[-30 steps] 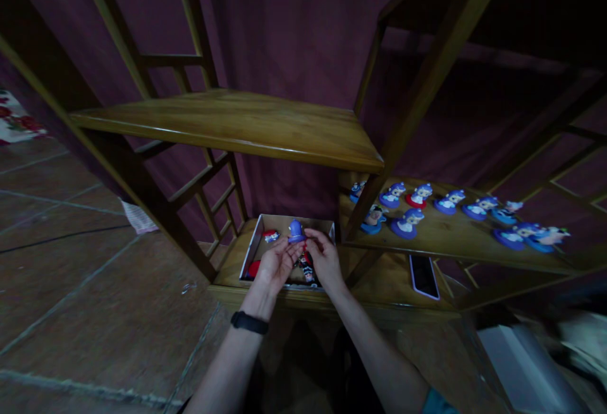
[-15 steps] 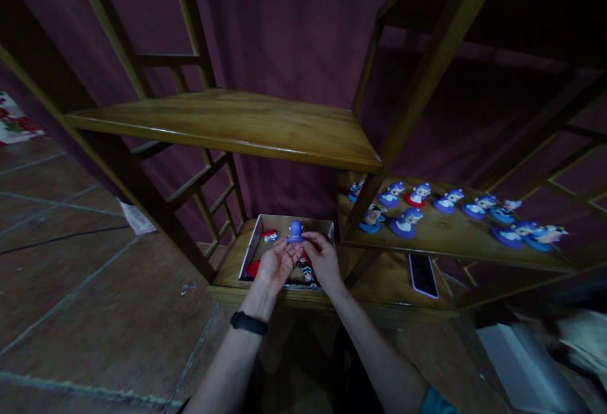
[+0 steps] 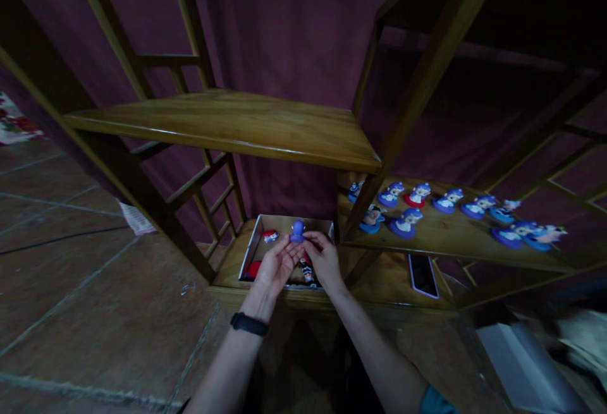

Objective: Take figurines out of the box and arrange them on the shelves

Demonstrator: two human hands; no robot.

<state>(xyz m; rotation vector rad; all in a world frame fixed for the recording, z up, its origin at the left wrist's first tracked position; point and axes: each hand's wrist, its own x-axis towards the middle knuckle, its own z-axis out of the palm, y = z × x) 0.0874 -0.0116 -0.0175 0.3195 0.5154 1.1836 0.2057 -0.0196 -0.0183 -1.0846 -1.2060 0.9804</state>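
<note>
A small purple figurine point(image 3: 297, 231) is held upright over a shallow cardboard box point(image 3: 251, 249), its plain purple back toward me. My left hand point(image 3: 279, 262) is palm up, its fingertips cupped around the figurine's base from the left. On the other side my right hand point(image 3: 323, 256) grips the base between thumb and fingers. Inside the box lie a red and white figurine point(image 3: 270, 236), a red piece point(image 3: 253, 269) and a black, white and red figurine point(image 3: 306, 270) partly covered by my hands.
Several purple-haired and other figurines stand on the right shelf point(image 3: 455, 227). A phone point(image 3: 423, 275) lies on the lower board. An upper shelf point(image 3: 227, 124) overhangs the box, and a wooden post point(image 3: 363, 208) rises to its right.
The purple figurine has shifted very slightly to the right and turned a little in my fingers. Both hands stay almost in place above the box.
</note>
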